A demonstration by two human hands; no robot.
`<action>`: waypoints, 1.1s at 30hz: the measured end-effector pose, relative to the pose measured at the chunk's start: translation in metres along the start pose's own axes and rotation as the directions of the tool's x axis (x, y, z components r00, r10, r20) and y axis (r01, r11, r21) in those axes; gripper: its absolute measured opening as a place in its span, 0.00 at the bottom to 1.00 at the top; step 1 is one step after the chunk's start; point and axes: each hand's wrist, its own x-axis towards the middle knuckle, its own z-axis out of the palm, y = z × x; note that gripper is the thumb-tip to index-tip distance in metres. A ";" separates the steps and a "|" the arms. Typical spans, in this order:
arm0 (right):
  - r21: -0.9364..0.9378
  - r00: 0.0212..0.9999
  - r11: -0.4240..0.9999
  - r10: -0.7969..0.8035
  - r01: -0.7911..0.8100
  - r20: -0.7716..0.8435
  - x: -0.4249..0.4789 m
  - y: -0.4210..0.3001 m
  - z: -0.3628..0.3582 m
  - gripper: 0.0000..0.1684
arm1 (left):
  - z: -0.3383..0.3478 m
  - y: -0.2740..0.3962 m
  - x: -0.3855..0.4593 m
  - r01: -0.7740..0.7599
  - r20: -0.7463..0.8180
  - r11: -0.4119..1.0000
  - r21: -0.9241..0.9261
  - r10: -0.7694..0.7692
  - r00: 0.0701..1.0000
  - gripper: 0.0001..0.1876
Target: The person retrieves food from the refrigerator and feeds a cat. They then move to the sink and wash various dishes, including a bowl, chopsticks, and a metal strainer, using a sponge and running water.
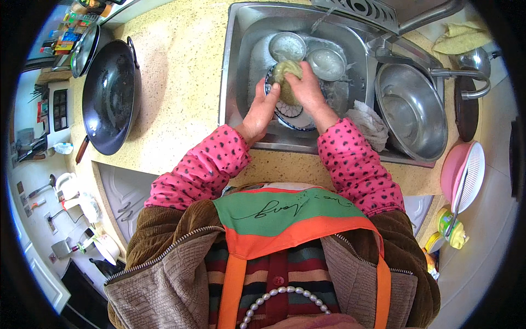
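Observation:
Over the steel sink (254,45), my left hand (261,109) grips the rim of a blue-and-white patterned dish (292,110), thumb on its inner side. My right hand (306,88) presses a yellowish-green cloth (287,72) against the dish's inside. Beyond the hands, a round metal-looking dish (287,46) and a bowl with water in it (326,64) lie on the sink bottom. Part of another pale dish with a blue rim (302,123) shows beneath the held one. Pink patterned sleeve covers reach to both wrists.
A black wok (111,98) stands on the speckled counter (185,82) at left. Right of the basin are a crumpled whitish cloth (367,123), a large steel bowl (411,111) and a faucet (472,74). A pink basin (454,168) with a white strainer stands at far right.

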 end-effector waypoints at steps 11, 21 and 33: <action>-0.713 0.812 0.436 -0.079 0.549 0.578 -0.024 -0.053 -0.062 0.23 | -0.044 0.016 0.030 -0.296 0.027 0.872 0.390 0.310 0.950 0.31; -0.571 0.470 0.210 -0.808 0.794 0.356 -0.002 -0.122 -0.039 0.19 | -0.037 0.055 0.032 -0.410 0.206 0.541 0.734 0.398 0.894 0.27; 0.201 0.983 0.976 -0.112 0.081 0.147 0.012 -0.084 -0.059 0.17 | -0.022 0.102 -0.024 -0.433 0.177 0.901 -0.008 0.428 0.886 0.36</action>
